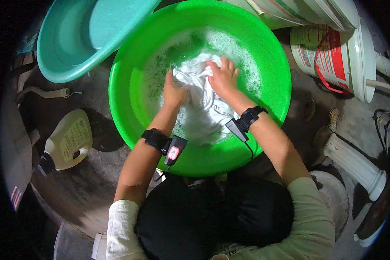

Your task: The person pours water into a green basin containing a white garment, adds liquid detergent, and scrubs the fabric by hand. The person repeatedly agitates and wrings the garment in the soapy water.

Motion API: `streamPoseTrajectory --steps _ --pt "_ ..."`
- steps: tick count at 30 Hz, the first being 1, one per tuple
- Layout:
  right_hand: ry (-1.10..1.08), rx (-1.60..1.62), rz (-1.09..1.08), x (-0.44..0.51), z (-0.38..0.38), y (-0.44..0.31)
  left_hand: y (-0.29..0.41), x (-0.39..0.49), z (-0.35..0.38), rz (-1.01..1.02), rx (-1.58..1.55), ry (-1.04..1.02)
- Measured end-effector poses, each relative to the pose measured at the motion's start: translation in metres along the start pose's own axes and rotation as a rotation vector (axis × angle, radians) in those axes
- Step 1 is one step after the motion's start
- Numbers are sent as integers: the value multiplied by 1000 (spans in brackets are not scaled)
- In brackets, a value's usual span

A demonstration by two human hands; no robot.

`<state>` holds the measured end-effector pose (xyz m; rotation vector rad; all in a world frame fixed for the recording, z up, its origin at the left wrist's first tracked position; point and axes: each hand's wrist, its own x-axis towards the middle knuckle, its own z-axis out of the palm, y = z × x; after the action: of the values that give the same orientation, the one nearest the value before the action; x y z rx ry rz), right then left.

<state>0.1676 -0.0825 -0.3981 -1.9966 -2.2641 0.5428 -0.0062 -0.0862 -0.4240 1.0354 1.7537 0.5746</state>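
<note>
A wet white cloth, perhaps a garment, lies bunched in soapy water inside a large green plastic basin. My left hand grips its left side, thumb up along the edge and the other fingers hidden by cloth and water. On the upper right of the bundle, my right hand holds a fold, with its thumb over the fabric and its fingers at the far edge. White foam floats around the cloth, mostly along the far and right sides. Each wrist wears a black strap with a small cabled device.
A teal basin leans against the green one at upper left. A detergent jug lies on the floor at left, near a hose end. At right are a tipped white bucket and a white pipe.
</note>
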Motion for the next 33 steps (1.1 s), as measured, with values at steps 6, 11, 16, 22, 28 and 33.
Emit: streamPoseTrajectory --steps 6,11,16,22,28,33 --pt "-181 -73 -141 0 11 6 13 -5 2 -326 -680 -9" --pt "-123 732 57 -9 -4 -11 36 -22 17 -386 -1008 -166" --pt "76 928 -201 -38 -40 -42 54 -27 12 -470 -1102 -342" --pt "112 774 -269 -39 -67 -56 76 -31 3 -385 -995 -303" --pt "193 668 -221 -17 -57 -45 77 -30 6 -484 -996 -315" --pt "35 554 225 6 -42 -11 58 -18 1 -306 -873 -274"
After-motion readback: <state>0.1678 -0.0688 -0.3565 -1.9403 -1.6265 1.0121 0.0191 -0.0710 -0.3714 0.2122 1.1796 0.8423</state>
